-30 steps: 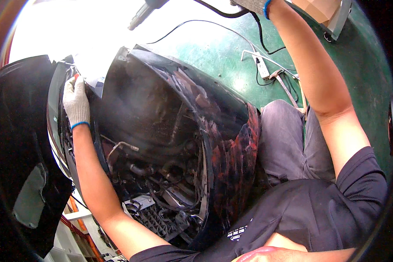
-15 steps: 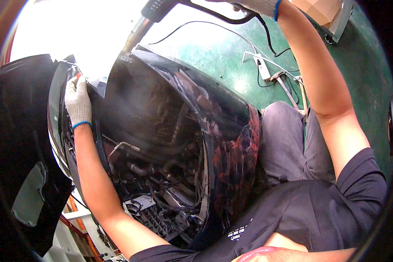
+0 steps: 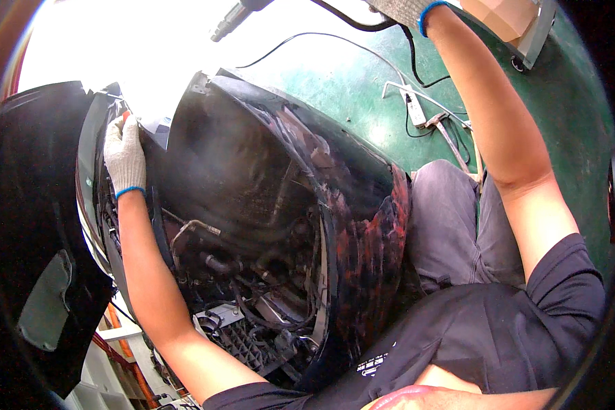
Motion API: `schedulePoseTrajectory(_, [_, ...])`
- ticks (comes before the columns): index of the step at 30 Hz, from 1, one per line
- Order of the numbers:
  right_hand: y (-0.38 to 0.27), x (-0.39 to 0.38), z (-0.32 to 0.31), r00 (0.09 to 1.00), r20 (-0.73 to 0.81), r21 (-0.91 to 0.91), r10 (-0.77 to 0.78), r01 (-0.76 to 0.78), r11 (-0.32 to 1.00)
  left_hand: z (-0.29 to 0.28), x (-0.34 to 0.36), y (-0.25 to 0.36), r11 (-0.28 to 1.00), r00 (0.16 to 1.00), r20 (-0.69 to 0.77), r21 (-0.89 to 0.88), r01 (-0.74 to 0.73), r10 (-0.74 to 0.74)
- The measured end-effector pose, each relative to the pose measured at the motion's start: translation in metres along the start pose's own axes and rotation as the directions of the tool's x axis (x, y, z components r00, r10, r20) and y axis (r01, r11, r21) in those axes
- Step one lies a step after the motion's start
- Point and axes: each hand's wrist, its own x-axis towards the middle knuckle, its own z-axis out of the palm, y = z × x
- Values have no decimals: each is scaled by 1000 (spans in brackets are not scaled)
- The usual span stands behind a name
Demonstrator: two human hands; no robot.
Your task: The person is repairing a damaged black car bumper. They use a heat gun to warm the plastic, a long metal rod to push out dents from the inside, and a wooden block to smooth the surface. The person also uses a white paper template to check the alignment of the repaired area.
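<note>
My left hand [image 3: 123, 156], in a cream knit glove, is closed around a small red object [image 3: 126, 115] at the upper left edge of a black car bumper [image 3: 362, 232] with scuffed red-grey patches and open front-end parts. Bright glare hides much of what it touches. My right hand [image 3: 400, 12], also gloved, grips a black heat gun [image 3: 253, 7] at the top edge, its metal nozzle [image 3: 223, 26] pointing down-left above the bumper. A faint haze hangs over the dark panel beneath.
A black body panel [image 3: 34, 198] stands at the left. On the green floor [image 3: 362, 109] at right are a white power strip [image 3: 414, 104], cables and a hammer [image 3: 451, 140]. A wheeled cart with cardboard [image 3: 499, 17] is at the top right, beside my bent knee.
The heat gun in my right hand swung down-left toward the bumper, then lifted again to the top of the view. My left hand stays at the same spot, shifted slightly in view.
</note>
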Motion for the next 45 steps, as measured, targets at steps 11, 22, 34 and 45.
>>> schedulePoseTrajectory(11, [0, -2, 3, 991, 133, 25, 9, -12, 1000, -4, -1, -7, 999, 999, 5, 25, 39, -40])
schedulePoseTrajectory(22, [-4, -5, 12, 975, 223, 86, -1, -18, 996, -18, -10, -11, 997, 999, -21, 70, 38, -36])
schedulePoseTrajectory(34, [6, 1, 11, 995, 84, 121, -50, 40, 992, -3, -3, -3, 1000, 1000, -16, 20, 9, -9])
schedulePoseTrajectory(45, [0, -3, 3, 993, 119, 42, -23, 18, 999, -4, -2, -5, 1000, 1000, 0, 27, 12, -12])
